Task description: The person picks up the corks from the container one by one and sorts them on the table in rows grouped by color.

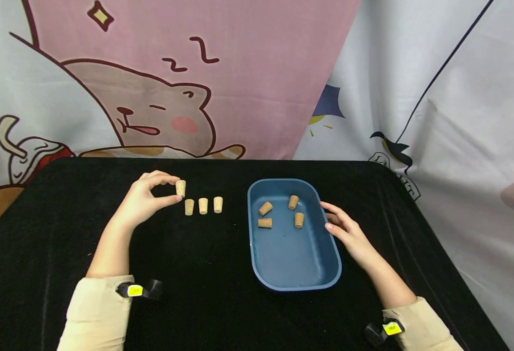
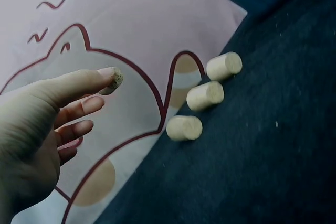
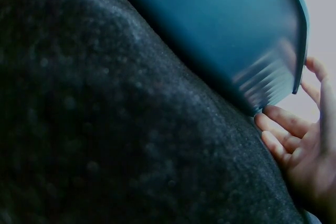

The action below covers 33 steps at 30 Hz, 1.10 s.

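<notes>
My left hand pinches a cork between thumb and fingertips, raised just above and left of a row of three corks standing on the black cloth. In the left wrist view only the end of the held cork shows past the thumb. On the right, my right hand touches the outer side and rim of a blue rectangular tub with its fingers loosely extended. Several corks lie in the far half of the tub.
A black cloth covers the table. Behind its far edge hangs a curtain printed with a cartoon animal. The tub's wall rises beside the right hand.
</notes>
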Each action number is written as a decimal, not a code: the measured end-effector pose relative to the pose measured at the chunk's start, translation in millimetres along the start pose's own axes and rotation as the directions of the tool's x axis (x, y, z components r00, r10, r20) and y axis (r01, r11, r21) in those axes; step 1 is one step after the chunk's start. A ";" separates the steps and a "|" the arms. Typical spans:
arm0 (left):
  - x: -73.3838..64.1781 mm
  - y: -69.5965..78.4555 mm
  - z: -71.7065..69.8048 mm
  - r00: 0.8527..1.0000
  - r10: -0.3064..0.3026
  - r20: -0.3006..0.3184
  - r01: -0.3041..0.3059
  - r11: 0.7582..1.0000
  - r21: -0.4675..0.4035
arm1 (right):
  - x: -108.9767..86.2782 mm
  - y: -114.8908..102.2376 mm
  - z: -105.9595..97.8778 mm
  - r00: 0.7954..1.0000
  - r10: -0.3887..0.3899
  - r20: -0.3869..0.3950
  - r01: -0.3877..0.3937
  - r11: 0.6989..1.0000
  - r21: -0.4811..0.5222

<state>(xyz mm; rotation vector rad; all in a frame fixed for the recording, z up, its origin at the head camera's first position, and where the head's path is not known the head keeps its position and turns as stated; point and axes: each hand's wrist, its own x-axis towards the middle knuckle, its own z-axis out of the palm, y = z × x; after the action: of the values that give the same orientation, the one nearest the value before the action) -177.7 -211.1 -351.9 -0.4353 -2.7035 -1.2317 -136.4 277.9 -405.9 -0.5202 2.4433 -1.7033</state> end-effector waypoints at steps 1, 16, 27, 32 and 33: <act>-0.4 -2.7 -0.2 1.000 -0.011 0.007 0.011 1.000 -0.003 | 0.0 -0.2 0.1 1.000 0.000 0.000 0.000 1.000 0.000; -3.1 -40.0 7.4 0.994 -0.078 0.071 0.078 0.997 0.002 | 0.0 0.7 0.3 1.000 -0.004 -0.001 0.004 1.000 0.004; -6.3 -50.6 8.8 0.989 -0.080 0.122 0.081 0.997 -0.010 | -0.3 2.5 -0.3 1.000 -0.014 0.000 0.014 1.000 0.004; -8.0 -55.1 10.7 0.987 -0.081 0.138 0.082 0.997 0.001 | -0.1 1.9 -0.3 1.000 -0.010 0.001 0.010 1.000 0.003; -8.3 -56.0 11.1 0.987 -0.082 0.139 0.082 0.997 0.005 | -0.1 1.6 -0.1 1.000 -0.009 0.001 0.009 1.000 0.003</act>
<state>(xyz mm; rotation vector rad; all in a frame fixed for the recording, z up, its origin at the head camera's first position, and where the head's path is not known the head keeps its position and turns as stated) -187.6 -239.3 -401.2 -0.4298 -2.8648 -1.2681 -136.7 278.6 -407.3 -0.5322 2.4404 -1.7095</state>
